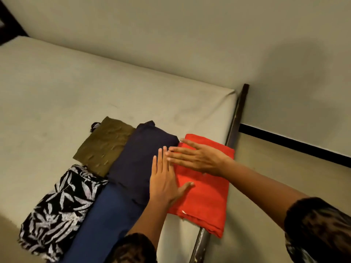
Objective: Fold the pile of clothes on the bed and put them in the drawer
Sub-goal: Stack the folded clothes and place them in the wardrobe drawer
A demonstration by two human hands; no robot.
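Note:
A folded red cloth [206, 198] lies at the near right corner of the bed [57, 92]. My left hand [164, 183] lies flat with straight fingers on the red cloth's left edge, partly over a folded dark navy garment [140, 158]. My right hand [197, 157] stretches flat across the red cloth's far end, fingers pointing left. A folded blue garment [106, 221] lies in front of the navy one. An olive folded piece [104, 145] and a black-and-white leaf-print piece [58, 207] lie to the left.
A dark metal bed frame rail [236, 118] runs along the bed's right edge. The beige wall [190, 35] stands behind the bed, with a black skirting stripe [294, 140] low on the right. The red cloth's near corner hangs over the rail.

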